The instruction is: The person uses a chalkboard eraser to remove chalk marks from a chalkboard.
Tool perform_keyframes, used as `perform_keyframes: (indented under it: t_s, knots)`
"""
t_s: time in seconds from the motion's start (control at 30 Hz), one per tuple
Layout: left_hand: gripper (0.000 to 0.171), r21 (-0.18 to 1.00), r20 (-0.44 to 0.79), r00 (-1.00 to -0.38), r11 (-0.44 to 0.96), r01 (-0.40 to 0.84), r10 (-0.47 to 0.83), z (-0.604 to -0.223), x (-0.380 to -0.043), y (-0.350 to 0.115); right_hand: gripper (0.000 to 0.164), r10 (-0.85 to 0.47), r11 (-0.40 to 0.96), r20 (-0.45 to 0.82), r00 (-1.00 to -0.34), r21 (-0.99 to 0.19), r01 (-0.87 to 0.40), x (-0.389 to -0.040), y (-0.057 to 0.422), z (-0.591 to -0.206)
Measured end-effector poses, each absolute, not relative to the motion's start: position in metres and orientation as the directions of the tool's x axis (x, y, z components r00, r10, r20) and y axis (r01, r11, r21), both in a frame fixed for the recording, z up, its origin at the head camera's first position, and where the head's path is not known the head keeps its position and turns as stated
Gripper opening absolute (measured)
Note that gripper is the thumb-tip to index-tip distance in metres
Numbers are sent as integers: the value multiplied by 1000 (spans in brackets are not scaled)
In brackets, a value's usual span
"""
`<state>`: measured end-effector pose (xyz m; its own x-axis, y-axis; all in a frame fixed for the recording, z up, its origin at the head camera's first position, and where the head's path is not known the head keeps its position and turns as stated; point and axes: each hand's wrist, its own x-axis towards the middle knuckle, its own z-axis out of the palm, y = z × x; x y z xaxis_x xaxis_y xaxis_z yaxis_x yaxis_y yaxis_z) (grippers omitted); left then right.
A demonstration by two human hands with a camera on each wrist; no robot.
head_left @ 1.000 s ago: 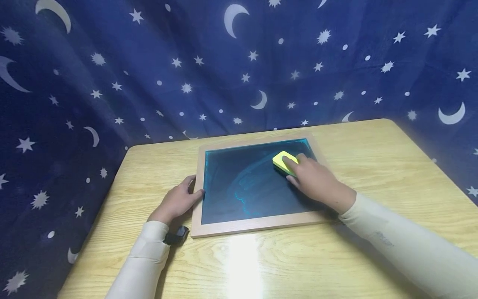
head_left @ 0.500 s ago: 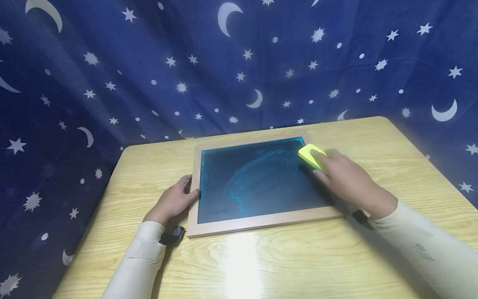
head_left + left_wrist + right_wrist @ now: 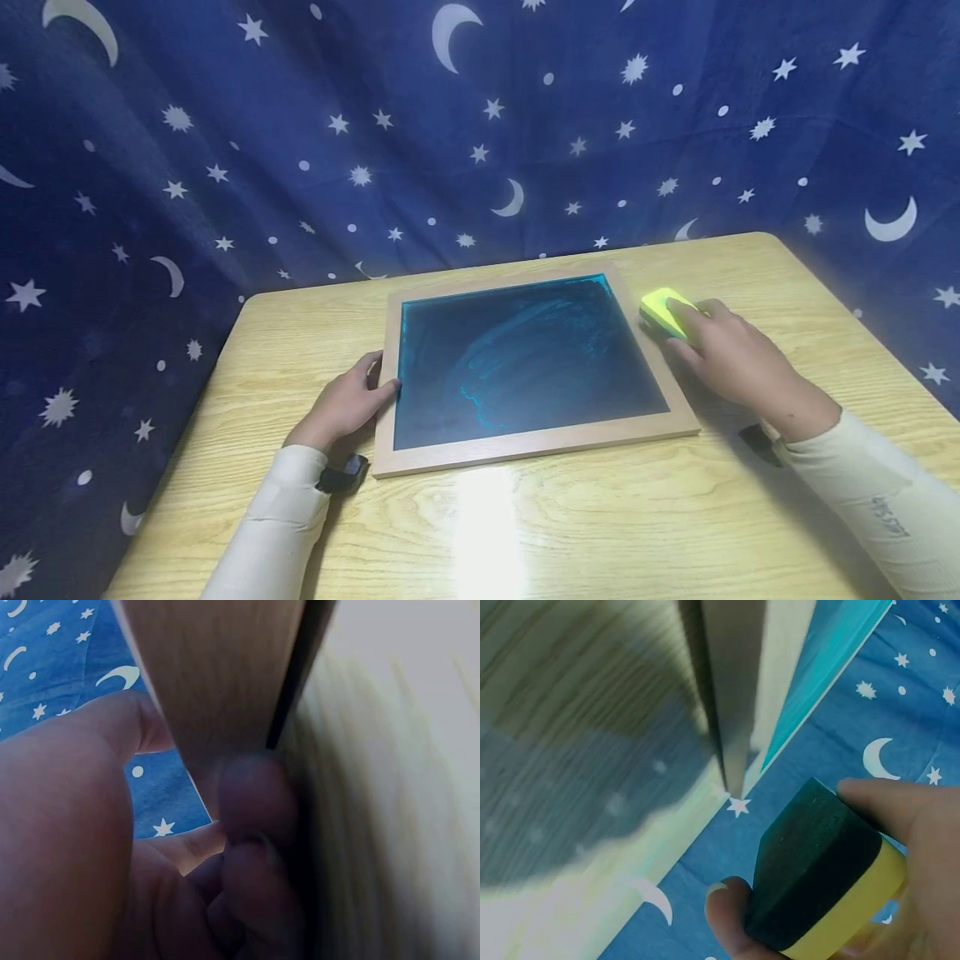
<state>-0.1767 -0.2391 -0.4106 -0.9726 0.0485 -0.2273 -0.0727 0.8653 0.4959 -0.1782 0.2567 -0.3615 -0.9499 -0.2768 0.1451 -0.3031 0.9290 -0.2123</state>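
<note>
A small chalkboard (image 3: 540, 367) in a light wooden frame lies on the table, with faint blue chalk smears and a wavy blue line on its dark surface. My left hand (image 3: 347, 406) grips the frame's left side, thumb on top; in the left wrist view the fingers (image 3: 259, 799) curl under the frame's edge (image 3: 214, 675). Just beyond the frame's right side, my right hand (image 3: 742, 360) holds a yellow chalkboard eraser (image 3: 663, 312). The right wrist view shows the eraser's dark felt face (image 3: 810, 855), pinched between thumb and fingers and apart from the board.
The light wood-grain table (image 3: 600, 517) extends around the board, with a bright glare patch in front. A blue curtain (image 3: 420, 150) with white stars and moons hangs behind and at the sides. Dark wrist bands (image 3: 342, 475) show at both sleeves.
My right hand has carried the eraser rightward across the board, over its right frame and off it. The left hand keeps its grip on the frame; the view has shifted slightly.
</note>
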Motion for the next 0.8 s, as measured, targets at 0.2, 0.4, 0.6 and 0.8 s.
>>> perform_keyframes:
  t_s: [0.2,0.4,0.6,0.8]
  knots:
    - [69,504,-226,-973,861,-73,49,-411,-177,-240,53,-269,931,140,-953,-214,-294,-179,262,-364]
    - [69,504,-223,-973,861,-72,49,-411,-176,-240,43,-256,937,131,-958,-209,-279,-183,265,-368]
    - [69,505,-224,-973,860,-71,51,-412,-176,-240,30,-247,945,88,-965,-201,-260,-188,268,-375]
    - [69,506,-223,-974,859,-74,48,-412,-177,-241,30,-273,948,35,-961,-162,-275,-191,271,-384]
